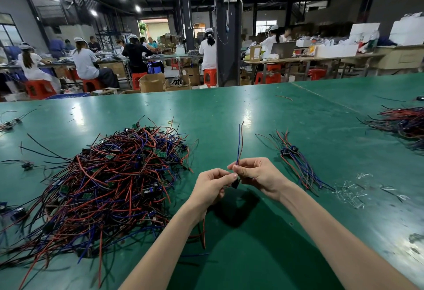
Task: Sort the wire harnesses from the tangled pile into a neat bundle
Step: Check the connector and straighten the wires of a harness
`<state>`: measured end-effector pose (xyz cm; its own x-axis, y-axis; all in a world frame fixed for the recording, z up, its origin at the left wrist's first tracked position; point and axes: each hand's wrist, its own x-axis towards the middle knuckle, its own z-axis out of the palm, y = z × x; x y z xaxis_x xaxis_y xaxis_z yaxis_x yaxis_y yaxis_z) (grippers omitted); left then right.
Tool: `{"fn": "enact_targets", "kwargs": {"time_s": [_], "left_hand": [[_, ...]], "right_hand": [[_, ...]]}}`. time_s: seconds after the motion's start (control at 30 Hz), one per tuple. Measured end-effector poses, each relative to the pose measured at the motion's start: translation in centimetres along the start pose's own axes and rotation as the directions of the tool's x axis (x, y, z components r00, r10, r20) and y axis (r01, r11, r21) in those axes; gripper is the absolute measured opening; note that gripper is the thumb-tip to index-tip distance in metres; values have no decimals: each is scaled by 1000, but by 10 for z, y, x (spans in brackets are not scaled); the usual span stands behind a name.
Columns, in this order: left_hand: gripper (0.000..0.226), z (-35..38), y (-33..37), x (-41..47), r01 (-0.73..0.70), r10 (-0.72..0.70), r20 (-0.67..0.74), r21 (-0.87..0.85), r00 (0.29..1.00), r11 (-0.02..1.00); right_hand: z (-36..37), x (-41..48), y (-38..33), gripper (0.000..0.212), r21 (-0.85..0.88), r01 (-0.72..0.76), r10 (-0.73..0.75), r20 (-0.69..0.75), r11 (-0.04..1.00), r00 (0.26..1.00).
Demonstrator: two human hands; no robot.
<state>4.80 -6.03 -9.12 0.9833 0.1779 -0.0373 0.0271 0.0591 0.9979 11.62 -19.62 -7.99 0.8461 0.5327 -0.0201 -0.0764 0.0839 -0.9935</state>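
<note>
A large tangled pile of wire harnesses (110,186), red, blue and black with small green boards, lies on the green table (229,110) to my left. Both hands meet above the table's middle on one wire harness (239,145). My right hand (257,176) pinches its blue and red wires, which stand upright. My left hand (212,185) grips it lower down, by the small black part, and a red wire hangs below that hand. To the right lies a small neat bundle of harnesses (296,163), wires laid roughly parallel.
Another heap of harnesses (403,122) sits at the far right edge. Single harnesses lie at the left edge (10,124). Clear plastic scraps (353,191) lie right of the bundle. Beyond the table, people sit on red stools at other benches.
</note>
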Motion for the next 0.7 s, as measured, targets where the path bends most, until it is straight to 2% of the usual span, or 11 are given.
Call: {"fn": "enact_targets", "kwargs": {"time_s": [0.17,0.43,0.7], "left_hand": [[10,0,3,-3,44,-44,33,1,999,999],[24,-2,6,-4,76,-76,3,-30,997,997],[19,-6,8,-4,111,-110,66,-11,992,994]], "right_hand": [[3,1,0,16,61,3,2,-75,998,997],[3,0,-2,25,85,-5,8,-39,996,999],[3,1,-2,23,87,-40,41,-11,995,999]]}}
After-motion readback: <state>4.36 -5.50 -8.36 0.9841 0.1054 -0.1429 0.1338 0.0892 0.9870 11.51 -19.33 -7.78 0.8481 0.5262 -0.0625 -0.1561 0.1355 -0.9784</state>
